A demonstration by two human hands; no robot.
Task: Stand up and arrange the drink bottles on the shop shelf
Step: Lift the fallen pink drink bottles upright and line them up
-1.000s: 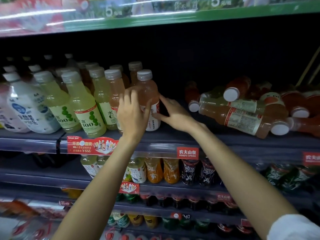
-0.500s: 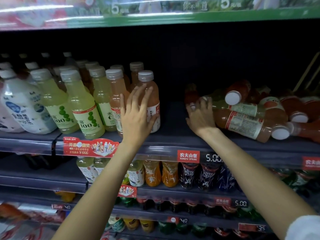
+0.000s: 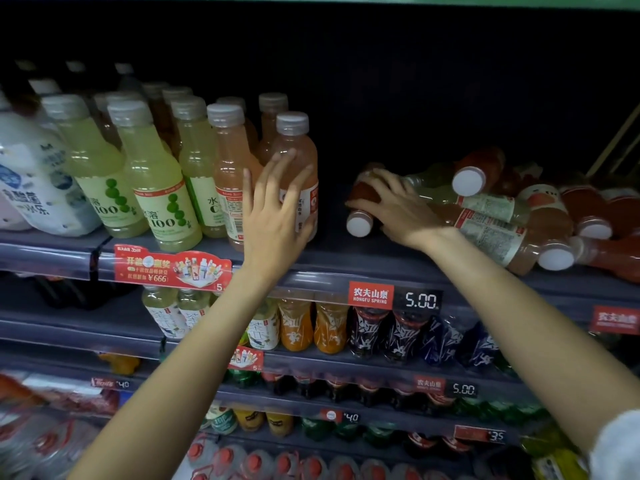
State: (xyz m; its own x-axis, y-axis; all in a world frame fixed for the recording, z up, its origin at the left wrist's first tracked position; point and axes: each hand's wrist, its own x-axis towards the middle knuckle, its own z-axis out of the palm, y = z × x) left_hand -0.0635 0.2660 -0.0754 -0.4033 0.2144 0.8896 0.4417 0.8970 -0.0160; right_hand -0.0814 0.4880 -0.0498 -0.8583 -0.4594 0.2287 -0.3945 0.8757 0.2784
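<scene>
A person reaches both bare arms up to a dark shop shelf [image 3: 346, 261] stocked with drink bottles. On the left part of the shelf, bottles stand upright in rows: pale green ones [image 3: 156, 181] toward the left and peach-orange ones beside them. The left hand [image 3: 273, 216] is held flat against the front of the rightmost upright peach bottle [image 3: 298, 168], its fingers [image 3: 280, 168] straight and spread apart, not curled around the bottle. To the right, past a bare gap of shelf, a heap of bottles [image 3: 502, 209] lies on its side, white caps pointing forward. The right hand [image 3: 398, 206] rests on top of the nearest lying bottle [image 3: 362, 213], a reddish one with its white cap facing left and forward; the fingers are bent down over its body, gripping it. Along the shelf's front edge hang a red promotion tag [image 3: 173, 268] and a price label reading 5.00 [image 3: 420, 301]. Lower shelves hold more upright bottles in green, orange and dark colours.
</scene>
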